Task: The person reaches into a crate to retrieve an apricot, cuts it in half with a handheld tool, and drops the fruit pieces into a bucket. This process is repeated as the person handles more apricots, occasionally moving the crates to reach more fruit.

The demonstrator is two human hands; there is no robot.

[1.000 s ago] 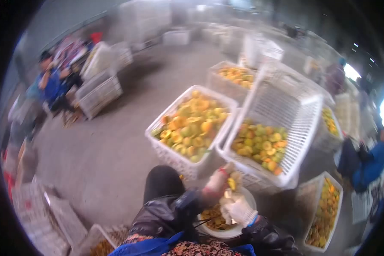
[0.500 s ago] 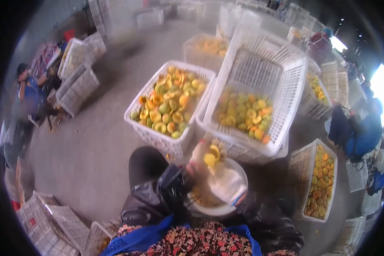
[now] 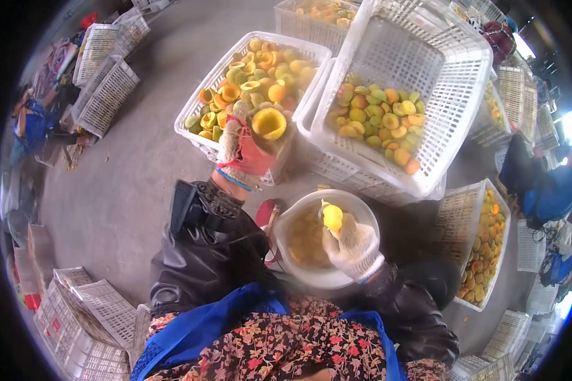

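My left hand (image 3: 243, 149), in a knit glove with a red palm, is over the near edge of a white crate (image 3: 194, 141) of halved yellow peaches. Its fingers are extended. A hollowed peach half (image 3: 269, 124) is beside them, larger in view than the fruit below, with no finger closed over it. My right hand (image 3: 354, 246), in a whitish glove, grips a small yellow peach piece (image 3: 332, 218) above a white bucket (image 3: 368, 225). A thin pale edge shows at the piece's upper left. Brownish contents (image 3: 306, 241) lie in the bucket, partly hidden by the hand.
A tilted white crate (image 3: 454, 117) of peaches rests on another crate at the front right. Another peach-filled crate (image 3: 454, 219) stands further right. A red object (image 3: 268, 216) lies beside the bucket. White crates (image 3: 76, 324) are at the lower left. People (image 3: 546, 190) sit at both sides.
My left hand has moved from above the bucket up and left to the crate, along with the peach half. My right hand stays at the bucket, its yellow piece now showing. The view has tilted down.
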